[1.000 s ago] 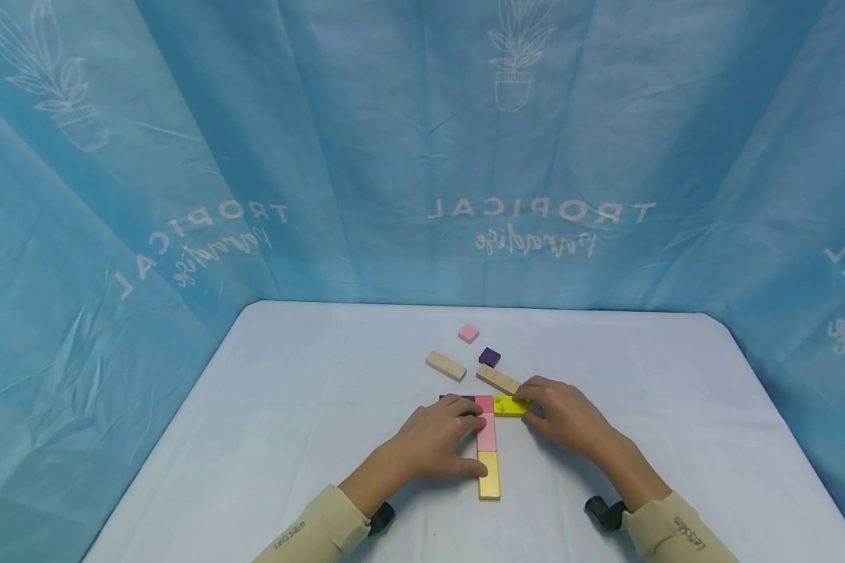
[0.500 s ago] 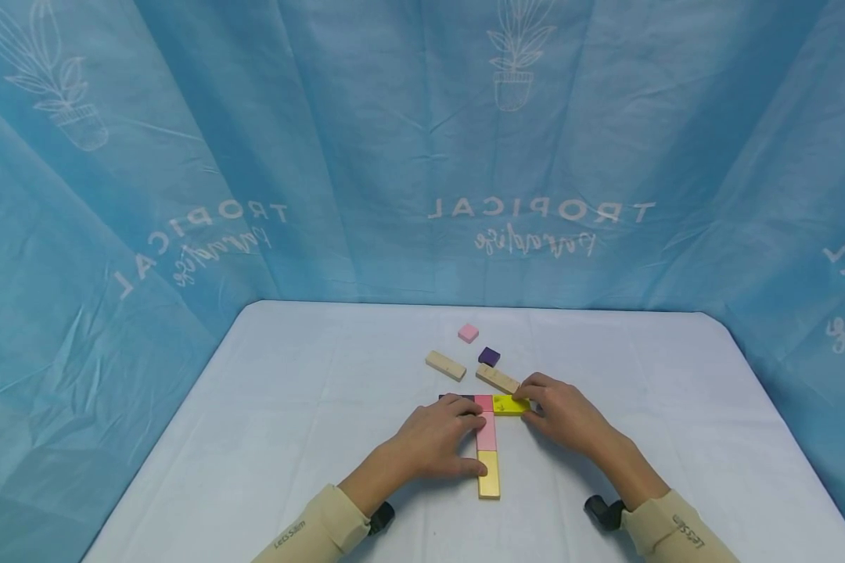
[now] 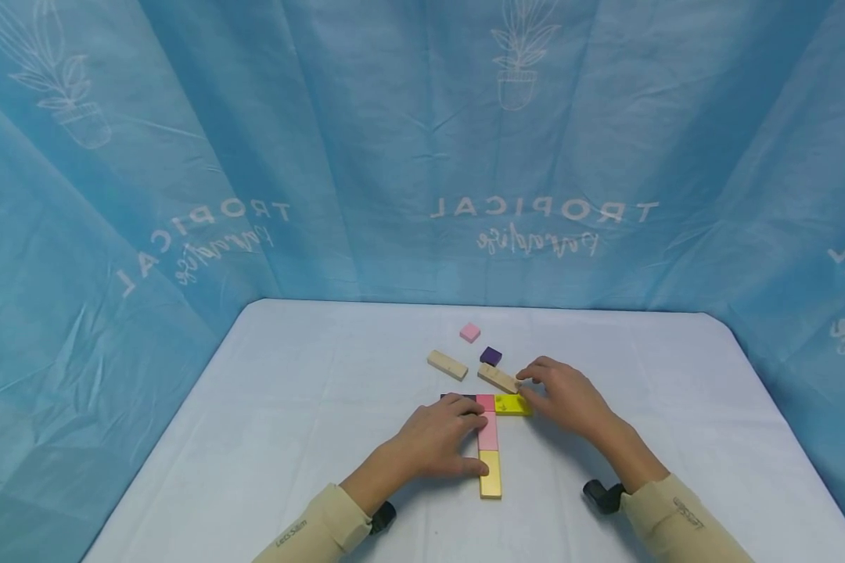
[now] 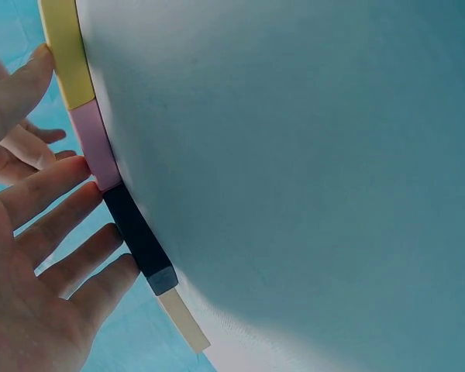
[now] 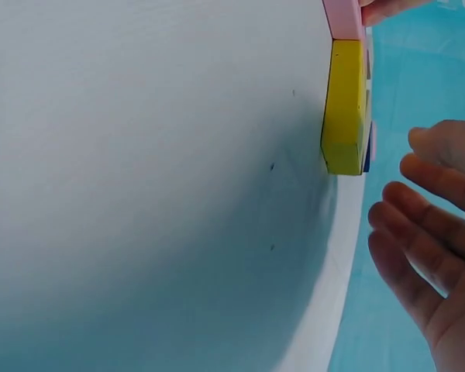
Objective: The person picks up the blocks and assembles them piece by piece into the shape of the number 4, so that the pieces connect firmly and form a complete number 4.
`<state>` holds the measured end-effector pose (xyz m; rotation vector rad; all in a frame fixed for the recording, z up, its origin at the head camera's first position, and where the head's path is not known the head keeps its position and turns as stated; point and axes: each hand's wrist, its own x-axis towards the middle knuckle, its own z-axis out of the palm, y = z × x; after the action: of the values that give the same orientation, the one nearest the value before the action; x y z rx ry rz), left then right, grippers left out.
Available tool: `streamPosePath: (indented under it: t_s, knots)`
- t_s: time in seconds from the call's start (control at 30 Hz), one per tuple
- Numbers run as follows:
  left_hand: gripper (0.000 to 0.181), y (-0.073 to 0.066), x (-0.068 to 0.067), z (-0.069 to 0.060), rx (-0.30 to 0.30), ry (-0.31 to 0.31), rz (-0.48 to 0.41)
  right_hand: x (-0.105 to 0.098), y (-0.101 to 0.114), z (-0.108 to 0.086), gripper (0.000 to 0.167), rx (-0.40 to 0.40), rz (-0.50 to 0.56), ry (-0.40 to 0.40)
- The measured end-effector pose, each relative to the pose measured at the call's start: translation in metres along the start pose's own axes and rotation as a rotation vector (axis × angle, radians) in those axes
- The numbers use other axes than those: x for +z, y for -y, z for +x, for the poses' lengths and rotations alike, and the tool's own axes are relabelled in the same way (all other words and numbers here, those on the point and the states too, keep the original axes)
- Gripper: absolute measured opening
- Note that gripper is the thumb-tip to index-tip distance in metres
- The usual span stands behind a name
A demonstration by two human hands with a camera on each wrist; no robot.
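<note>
In the head view, flat blocks lie in a T on the white table. A black block (image 4: 139, 236), a small pink square (image 3: 486, 402) and a bright yellow block (image 3: 513, 404) make the crossbar. The stem is a pink block (image 3: 488, 434) above a golden-yellow block (image 3: 490, 486). My left hand (image 3: 429, 442) rests with spread fingers along the black and pink blocks, its thumb on the golden-yellow one. Just beyond the bright yellow block, my right hand (image 3: 566, 395) hovers with loosely bent fingers, holding nothing. Its fingertips are near a plain wooden block (image 3: 498, 378).
Behind the T lie another plain wooden block (image 3: 447, 364), a dark purple piece (image 3: 490, 356) and a small pink piece (image 3: 469, 332). A blue printed curtain (image 3: 366, 156) hangs at the back and sides of the white table (image 3: 289, 407).
My right hand has let go of the bright yellow block and lifted slightly up and away from it. My left hand and the blocks stay where they were.
</note>
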<state>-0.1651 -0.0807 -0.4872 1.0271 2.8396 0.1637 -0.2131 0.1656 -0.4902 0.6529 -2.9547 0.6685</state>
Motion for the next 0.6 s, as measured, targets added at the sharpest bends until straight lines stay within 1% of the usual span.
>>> streamPosePath:
  t_s: [0.33,0.6]
  knots:
    - [0.068,-0.002,-0.002,-0.001,-0.011,0.007,-0.016,0.004,0.007,0.017,0.026,0.028,-0.009,0.015]
    - [0.068,0.000,-0.001,0.000,-0.005,0.000,-0.013,0.005,0.008,0.020,0.026,0.035,-0.011,0.032]
